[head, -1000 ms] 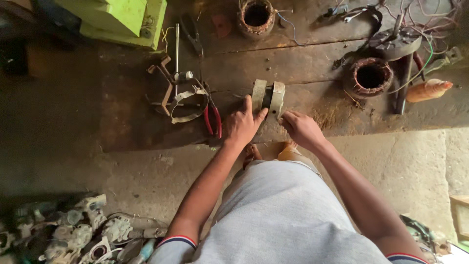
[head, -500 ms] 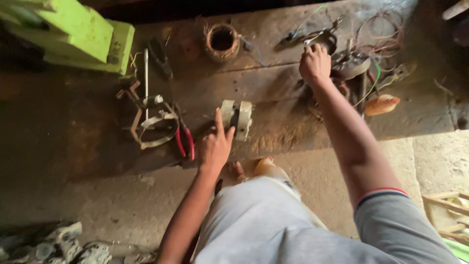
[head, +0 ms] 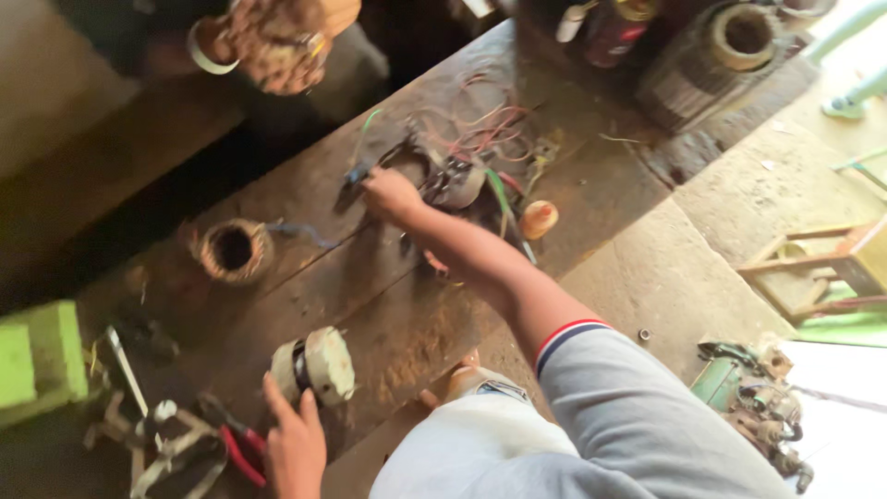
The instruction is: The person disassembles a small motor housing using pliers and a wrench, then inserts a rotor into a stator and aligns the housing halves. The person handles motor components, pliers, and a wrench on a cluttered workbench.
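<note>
Head view: the right hand [head: 393,196] is stretched out across the wooden workbench [head: 388,323] to the heap of parts near its far edge, fingers curled down over a small dark tool or part [head: 356,176] beside a tangle of red and green wires [head: 480,129]; whether the fingers have closed on it I cannot tell. The left hand [head: 294,444] rests near the bench's near edge, fingers spread and fingertips touching a pale, drum-shaped motor part [head: 314,367] that lies on its side.

To do this reach well, I judge the left hand should keep the drum from rolling while the right lifts the small piece straight up, clear of the wires, so none snag and drag the heap.

The workbench is made of dark, stained planks and is crowded. A copper-wound stator coil [head: 231,249] sits toward the left part, red-handled pliers [head: 238,448] and a metal puller [head: 152,434] lie by the near-left corner, and an orange-handled tool [head: 539,218] lies just beside the wires. A larger finned motor housing [head: 711,65] stands at the far-right corner. Below is a rough concrete floor [head: 702,268], with a wooden stool [head: 822,263] and scrap metal parts [head: 758,397] at right. Another person's hand [head: 277,42] shows beyond the bench.
</note>
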